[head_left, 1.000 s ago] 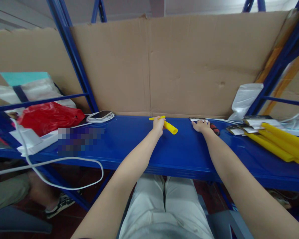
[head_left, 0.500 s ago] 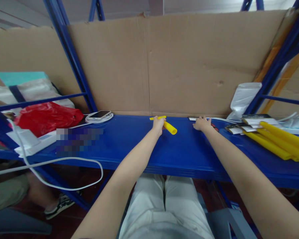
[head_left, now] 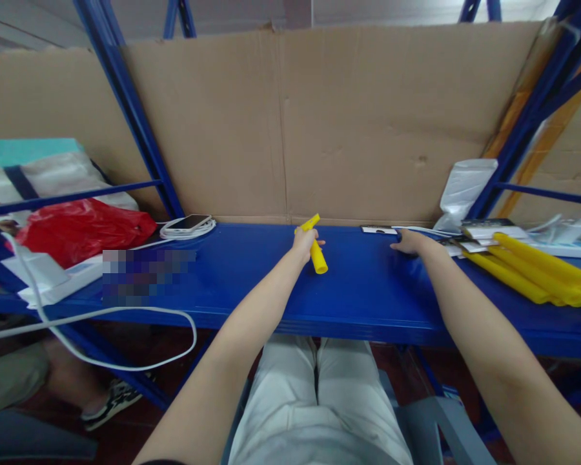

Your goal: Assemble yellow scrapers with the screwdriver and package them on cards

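Observation:
My left hand (head_left: 304,241) is closed around a yellow tube (head_left: 319,258) above the middle of the blue shelf (head_left: 252,278). The tube's round open end points toward me, and its far end sticks out past my fingers. Further right, my right hand (head_left: 410,241) reaches down to the shelf, its fingers curled at a small dark object (head_left: 407,252) mostly covered by the hand. What that object is, I cannot make out. Just left of this hand lies a flat white and black card (head_left: 378,230) near the cardboard backing.
Several yellow tubes with cards (head_left: 537,271) are piled at the right. A white pouch (head_left: 465,194) leans behind them. To the left are a phone (head_left: 190,223) on a coiled cable, a red plastic bag (head_left: 87,229) and a white power strip (head_left: 62,287). A co-worker's leg shows lower left.
My right hand has moved right, off the white card and onto the dark object. The yellow tube in my left hand has turned, its near end swinging toward me.

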### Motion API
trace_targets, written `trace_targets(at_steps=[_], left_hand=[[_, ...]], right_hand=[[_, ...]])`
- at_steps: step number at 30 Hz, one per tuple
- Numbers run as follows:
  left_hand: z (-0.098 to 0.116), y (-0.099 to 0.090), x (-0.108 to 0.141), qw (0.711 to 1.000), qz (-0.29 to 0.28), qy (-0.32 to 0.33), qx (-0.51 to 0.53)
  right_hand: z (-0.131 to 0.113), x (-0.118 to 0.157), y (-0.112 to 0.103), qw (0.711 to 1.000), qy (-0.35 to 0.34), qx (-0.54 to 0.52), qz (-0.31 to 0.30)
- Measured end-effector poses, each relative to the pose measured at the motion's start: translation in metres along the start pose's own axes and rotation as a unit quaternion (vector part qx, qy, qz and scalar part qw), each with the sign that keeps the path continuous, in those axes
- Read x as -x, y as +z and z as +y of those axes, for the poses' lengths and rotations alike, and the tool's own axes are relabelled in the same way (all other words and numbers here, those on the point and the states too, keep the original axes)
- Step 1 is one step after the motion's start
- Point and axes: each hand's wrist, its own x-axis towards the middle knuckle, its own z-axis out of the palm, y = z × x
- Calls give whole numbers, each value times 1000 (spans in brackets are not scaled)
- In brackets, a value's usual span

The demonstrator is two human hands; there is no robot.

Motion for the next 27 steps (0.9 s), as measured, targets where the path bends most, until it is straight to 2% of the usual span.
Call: trace_targets(at_steps=[3, 7, 15, 21, 27], left_hand=[[-1, -1, 2, 1000, -18, 5, -14], [-4, -1, 0, 999, -35, 14, -13], [-3, 1, 1, 996, -81, 12, -26], [-2, 1, 3, 995, -86, 3, -46], [-1, 0, 6, 995, -87, 3, -49]], right_hand=[[2, 1, -7, 997, -3, 19, -69], [0, 7, -11, 996, 25, 28, -76], [4, 5, -1, 991, 102, -40, -74], [15, 2, -2, 989, 126, -64, -33], [18, 7, -5, 982, 151, -90, 69]])
